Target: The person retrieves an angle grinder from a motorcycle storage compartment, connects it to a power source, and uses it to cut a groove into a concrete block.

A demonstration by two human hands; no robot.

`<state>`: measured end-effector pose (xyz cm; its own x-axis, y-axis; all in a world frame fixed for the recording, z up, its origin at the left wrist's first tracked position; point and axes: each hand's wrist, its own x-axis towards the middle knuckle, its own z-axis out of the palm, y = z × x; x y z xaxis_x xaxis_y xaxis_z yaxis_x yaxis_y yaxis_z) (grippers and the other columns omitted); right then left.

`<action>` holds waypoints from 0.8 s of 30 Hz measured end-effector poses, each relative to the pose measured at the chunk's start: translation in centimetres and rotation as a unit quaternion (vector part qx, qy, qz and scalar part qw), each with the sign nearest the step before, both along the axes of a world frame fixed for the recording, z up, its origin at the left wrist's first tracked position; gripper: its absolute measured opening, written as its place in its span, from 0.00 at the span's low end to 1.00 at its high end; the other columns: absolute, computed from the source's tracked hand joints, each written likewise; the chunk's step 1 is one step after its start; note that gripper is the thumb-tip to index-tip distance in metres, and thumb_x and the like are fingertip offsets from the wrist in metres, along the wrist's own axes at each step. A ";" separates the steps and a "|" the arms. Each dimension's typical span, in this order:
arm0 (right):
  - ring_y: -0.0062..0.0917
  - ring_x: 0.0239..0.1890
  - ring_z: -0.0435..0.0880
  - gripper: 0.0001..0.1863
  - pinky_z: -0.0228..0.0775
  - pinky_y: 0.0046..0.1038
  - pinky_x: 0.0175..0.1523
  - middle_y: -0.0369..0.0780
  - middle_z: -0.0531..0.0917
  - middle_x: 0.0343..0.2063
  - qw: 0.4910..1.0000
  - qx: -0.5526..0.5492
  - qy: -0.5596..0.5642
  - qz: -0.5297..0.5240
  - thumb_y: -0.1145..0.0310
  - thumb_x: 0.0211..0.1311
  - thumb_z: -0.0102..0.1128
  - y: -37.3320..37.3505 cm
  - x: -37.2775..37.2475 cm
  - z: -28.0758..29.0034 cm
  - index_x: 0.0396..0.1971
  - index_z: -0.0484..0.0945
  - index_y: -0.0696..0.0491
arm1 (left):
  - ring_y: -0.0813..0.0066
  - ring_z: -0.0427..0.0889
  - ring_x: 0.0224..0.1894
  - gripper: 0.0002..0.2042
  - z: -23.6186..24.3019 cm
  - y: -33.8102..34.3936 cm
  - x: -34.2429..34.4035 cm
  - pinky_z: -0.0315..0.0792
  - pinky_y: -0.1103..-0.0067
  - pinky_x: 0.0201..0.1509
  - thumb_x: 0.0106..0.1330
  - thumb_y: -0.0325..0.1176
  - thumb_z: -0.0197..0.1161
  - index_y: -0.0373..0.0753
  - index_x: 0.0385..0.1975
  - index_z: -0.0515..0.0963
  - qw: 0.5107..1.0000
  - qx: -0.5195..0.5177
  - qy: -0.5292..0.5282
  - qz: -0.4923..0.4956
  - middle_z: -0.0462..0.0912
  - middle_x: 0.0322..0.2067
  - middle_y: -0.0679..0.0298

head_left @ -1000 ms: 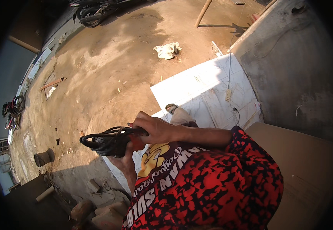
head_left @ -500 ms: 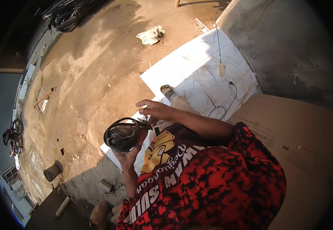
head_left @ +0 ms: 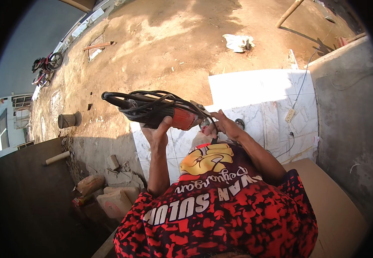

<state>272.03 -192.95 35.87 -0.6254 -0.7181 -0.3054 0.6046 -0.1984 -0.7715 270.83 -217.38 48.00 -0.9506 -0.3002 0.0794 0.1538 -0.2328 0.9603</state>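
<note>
An angle grinder [head_left: 185, 119] with an orange-red and black body is held out in front of my chest. My left hand [head_left: 156, 131] grips it from below, thumb pressed along its near side. Loops of black power cord [head_left: 152, 96] wrap around the tool's body and stick out past its left end. At the other end, my right hand [head_left: 227, 125] has its fingers drawn in on the cord beside the grinder's head. A short stretch of cord hangs below those fingers, over my shirt. The fingertips are partly hidden.
White marble-look tiles [head_left: 276, 81] cover the floor ahead, with a power strip [head_left: 289, 115] on them. Cardboard [head_left: 324, 202] lies at right by a grey wall [head_left: 349, 120]. A bucket [head_left: 67, 121], a pale cloth [head_left: 238, 43] and a motorbike [head_left: 47, 66] are on the dirt.
The view has turned, shifting the surroundings. The grinder is tilted so its orange-red body now shows. My right hand's fingers, spread before, have come in against the cord at the tool's head.
</note>
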 end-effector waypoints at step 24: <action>0.34 0.36 0.85 0.23 0.75 0.33 0.45 0.43 0.85 0.29 0.861 0.364 0.355 0.028 0.54 0.62 0.61 15.7 -5.0 -1.2 0.50 0.76 0.54 | 0.62 0.83 0.46 0.34 2.8 13.8 2.8 0.78 0.68 0.53 0.50 0.40 0.74 0.29 0.54 0.69 0.995 0.086 0.019 -0.045 0.80 0.46 0.53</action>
